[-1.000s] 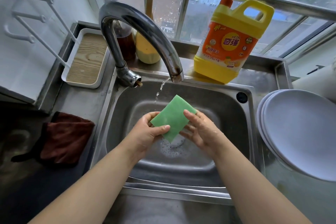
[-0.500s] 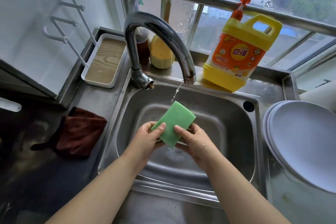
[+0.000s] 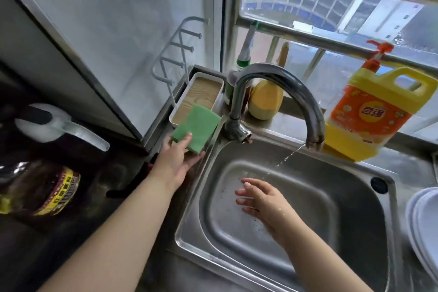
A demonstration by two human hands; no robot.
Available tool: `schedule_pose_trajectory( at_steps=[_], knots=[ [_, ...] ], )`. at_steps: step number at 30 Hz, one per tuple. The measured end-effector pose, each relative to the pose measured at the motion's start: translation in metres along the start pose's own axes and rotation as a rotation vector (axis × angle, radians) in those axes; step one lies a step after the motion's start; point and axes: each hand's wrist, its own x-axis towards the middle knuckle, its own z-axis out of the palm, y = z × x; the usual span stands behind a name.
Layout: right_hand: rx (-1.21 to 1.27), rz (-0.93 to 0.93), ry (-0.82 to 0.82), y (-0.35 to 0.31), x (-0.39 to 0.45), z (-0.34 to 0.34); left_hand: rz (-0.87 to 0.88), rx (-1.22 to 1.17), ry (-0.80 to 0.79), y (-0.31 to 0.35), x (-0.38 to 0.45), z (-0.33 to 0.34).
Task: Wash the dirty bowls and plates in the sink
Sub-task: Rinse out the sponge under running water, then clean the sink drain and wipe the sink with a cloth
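My left hand (image 3: pixel 176 163) holds a green sponge (image 3: pixel 196 131) by its near edge, out over the counter left of the steel sink (image 3: pixel 350 232), close to a white tray (image 3: pixel 198 97). My right hand (image 3: pixel 260 199) hovers over the sink basin, wet, fingers spread and holding nothing. A thin stream of water falls from the curved tap (image 3: pixel 284 92) just beyond that hand. A stack of white plates (image 3: pixel 424 227) lies on the counter at the right edge, partly cut off.
A yellow-and-orange detergent jug (image 3: pixel 376 111) with a pump stands behind the sink on the right. A yellow bottle (image 3: pixel 266 99) and darker bottles stand behind the tap. A white wall rack (image 3: pixel 175 54) hangs at left. A dark labelled bottle (image 3: pixel 45 192) lies at far left.
Both hands held the sponge under the tap before. Now my left hand alone has carried it left, out of the sink toward the tray, and my right hand has let go.
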Motion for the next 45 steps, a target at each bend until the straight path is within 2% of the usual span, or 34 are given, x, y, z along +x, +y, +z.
schedule_pose_trajectory(
  at_steps=[4,8,12,16,19,20,22,25,27,31,35,40,42,45],
  knots=[
    [-0.020,-0.002,0.009,0.001,-0.002,-0.005,0.019,-0.064,0.125,0.019,0.042,0.012],
    [-0.021,-0.002,0.046,0.004,-0.001,-0.009,-0.055,-0.138,0.238,0.026,0.063,0.020],
    [-0.020,0.002,0.075,0.007,-0.002,-0.010,-0.108,0.041,0.314,0.020,0.068,0.020],
    [-0.006,0.015,0.103,0.009,-0.002,-0.009,-0.102,0.119,0.292,0.017,0.060,0.017],
    [0.033,0.023,0.130,0.009,-0.002,-0.010,0.106,0.343,0.389,0.009,0.036,0.014],
    [0.042,0.020,0.142,0.008,-0.001,-0.011,0.215,0.451,0.362,0.003,0.025,0.013],
    [0.047,0.003,0.167,0.005,0.000,-0.016,0.350,0.674,0.176,-0.011,0.001,0.013],
    [-0.012,-0.052,0.206,-0.001,-0.003,-0.027,0.372,0.978,-0.182,-0.030,-0.029,0.018],
    [-0.103,-0.095,0.238,-0.008,-0.008,-0.040,0.385,1.128,-0.319,-0.040,-0.040,0.024],
    [-0.404,-0.217,0.331,-0.034,-0.016,-0.088,0.467,1.305,-0.433,-0.045,-0.051,0.046],
    [-0.661,-0.352,0.465,-0.076,-0.025,-0.140,0.519,1.369,-0.586,-0.044,-0.065,0.073],
    [-0.945,-0.637,0.779,-0.157,-0.017,-0.205,0.607,1.340,-0.644,-0.041,-0.077,0.109],
    [-1.055,-0.607,0.852,-0.187,-0.002,-0.229,0.609,1.340,-0.632,-0.044,-0.078,0.119],
    [-1.160,-0.496,0.849,-0.219,0.019,-0.253,0.566,1.322,-0.595,-0.052,-0.075,0.127]
  ],
)
